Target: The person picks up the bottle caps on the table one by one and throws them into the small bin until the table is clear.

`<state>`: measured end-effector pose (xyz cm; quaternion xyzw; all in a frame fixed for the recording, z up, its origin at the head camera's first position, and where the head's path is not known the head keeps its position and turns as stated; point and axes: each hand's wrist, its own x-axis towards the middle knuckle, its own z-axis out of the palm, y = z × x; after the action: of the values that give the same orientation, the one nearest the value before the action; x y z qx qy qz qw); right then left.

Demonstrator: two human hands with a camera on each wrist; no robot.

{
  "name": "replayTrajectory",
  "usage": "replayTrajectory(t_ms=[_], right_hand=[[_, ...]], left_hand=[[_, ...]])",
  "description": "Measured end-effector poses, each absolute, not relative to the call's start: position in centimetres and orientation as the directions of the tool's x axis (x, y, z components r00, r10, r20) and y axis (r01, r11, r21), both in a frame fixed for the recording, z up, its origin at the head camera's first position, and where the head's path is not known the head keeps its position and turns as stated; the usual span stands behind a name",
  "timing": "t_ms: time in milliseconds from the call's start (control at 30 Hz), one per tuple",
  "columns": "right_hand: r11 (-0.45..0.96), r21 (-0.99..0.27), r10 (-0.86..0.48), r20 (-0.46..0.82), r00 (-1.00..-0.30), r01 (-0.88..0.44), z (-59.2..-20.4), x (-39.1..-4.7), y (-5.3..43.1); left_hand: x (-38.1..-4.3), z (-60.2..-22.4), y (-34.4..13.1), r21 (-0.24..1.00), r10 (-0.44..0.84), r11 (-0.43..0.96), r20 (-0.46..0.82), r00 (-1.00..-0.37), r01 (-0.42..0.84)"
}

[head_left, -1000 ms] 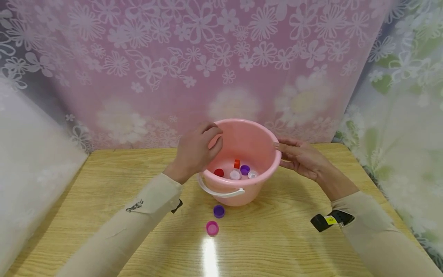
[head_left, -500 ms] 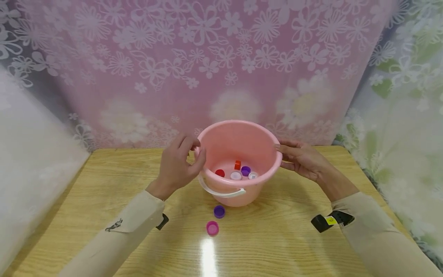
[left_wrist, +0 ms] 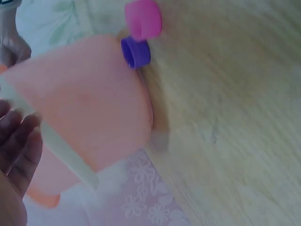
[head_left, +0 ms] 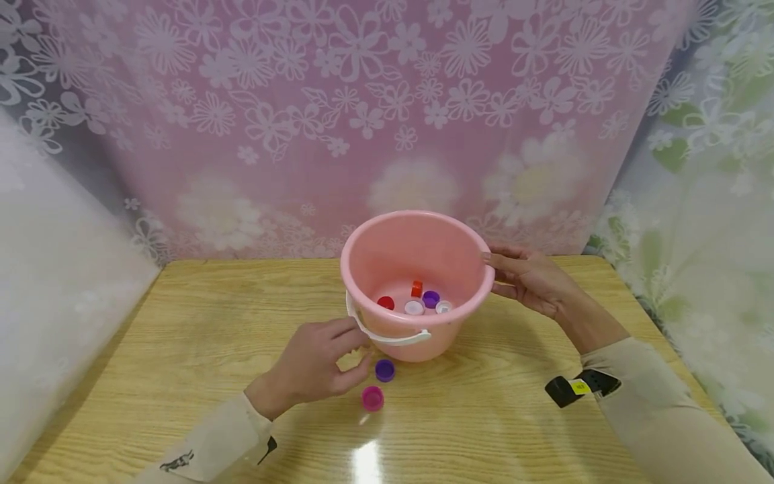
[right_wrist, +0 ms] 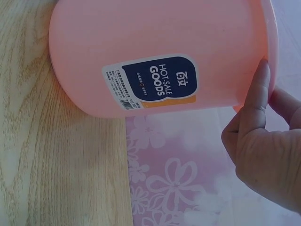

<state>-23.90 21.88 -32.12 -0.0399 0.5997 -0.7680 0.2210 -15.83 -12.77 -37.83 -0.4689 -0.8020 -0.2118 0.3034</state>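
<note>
A pink bucket [head_left: 417, 242] stands upright on the wooden table, its white handle [head_left: 393, 341] hanging down at the front left. My right hand [head_left: 532, 279] pinches the bucket's rim on the right, thumb and fingers on either side of it. My left hand [head_left: 314, 363] is low beside the bucket's front left, fingers loosely bent and nothing between them. Just right of its fingertips lie a purple bottle cap [head_left: 385, 370] and a magenta bottle cap [head_left: 373, 398] on the table. Inside the bucket are several caps, among them a red cap [head_left: 385, 303] and a white cap [head_left: 414, 307].
The wooden table [head_left: 242, 302] ends at the back against a pink flowered curtain [head_left: 290, 168]. Pale patterned sheets hang at the left and right. A label [right_wrist: 153, 82] is stuck on the bucket's side.
My left hand has come out from over the bucket, passed its left rim and dropped towards the caps on the table. The right hand keeps its place on the rim.
</note>
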Motion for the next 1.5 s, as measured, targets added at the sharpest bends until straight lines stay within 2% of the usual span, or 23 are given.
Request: replayTrajectory(t_ms=[167,267,333,467,867,1200,1500], right_hand=[[-0.182,-0.939,-0.381,-0.206,-0.901,0.292,-32.1,-23.9,21.9],[-0.180,-0.941,-0.380,-0.202,-0.903,0.287,-32.2,-23.9,21.9],[-0.178,-0.942,-0.381,-0.199,-0.903,0.283,-32.2,-23.9,21.9],[-0.174,-0.944,-0.380,-0.199,-0.903,0.281,-32.3,-23.9,21.9],[-0.184,-0.940,-0.378,-0.202,-0.903,0.288,-32.4,-23.9,21.9],[-0.194,-0.943,-0.393,-0.178,-0.902,0.271,-32.4,-23.9,22.0],[-0.188,-0.938,-0.375,-0.206,-0.904,0.292,-32.3,-23.8,21.9]], left_hand=[[-14.4,-39.3,-12.2,0.065,0.764,0.500,0.438,-0.475,0.864],[-13.8,-40.2,-12.0,0.071,0.791,0.537,0.304,-0.531,0.841],[-13.6,-40.7,-12.0,0.071,0.794,0.549,0.265,-0.546,0.833],[-13.3,-41.3,-11.8,0.096,0.798,0.547,0.239,-0.553,0.832],[-13.1,-42.4,-11.3,0.101,0.836,0.504,0.193,-0.514,0.858],[-13.2,-42.1,-10.8,0.165,0.801,0.561,0.138,-0.582,0.811],[-13.0,-41.7,-10.2,0.158,0.780,0.600,0.102,-0.618,0.784]])
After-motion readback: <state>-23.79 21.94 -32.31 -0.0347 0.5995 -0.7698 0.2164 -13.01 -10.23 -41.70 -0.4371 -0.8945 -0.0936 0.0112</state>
